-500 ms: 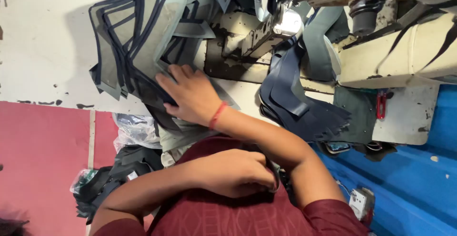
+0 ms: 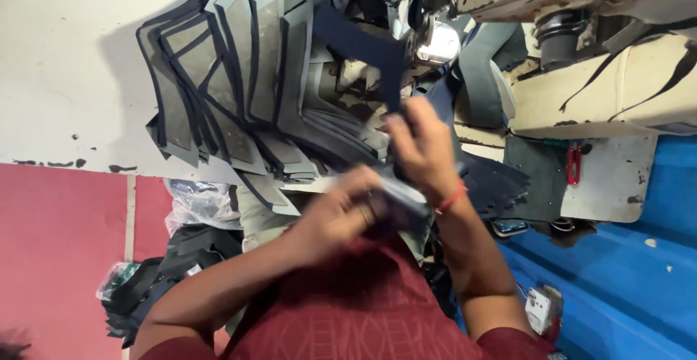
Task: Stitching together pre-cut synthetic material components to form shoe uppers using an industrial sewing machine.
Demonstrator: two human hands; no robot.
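The right hand (image 2: pixel 421 146) is gripping a dark blue strip (image 2: pixel 363 47) just beside the sewing machine (image 2: pixel 581 40); the long axis of the strip is running up and to the left, away from the machine. The left hand (image 2: pixel 341 211) is closing around a blurred dark piece (image 2: pixel 399 207), below the grey pile of cut pieces (image 2: pixel 247 77) lying left of the machine.

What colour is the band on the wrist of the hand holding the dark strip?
Red-orange, a thin band on the right hand, seen in the head view.
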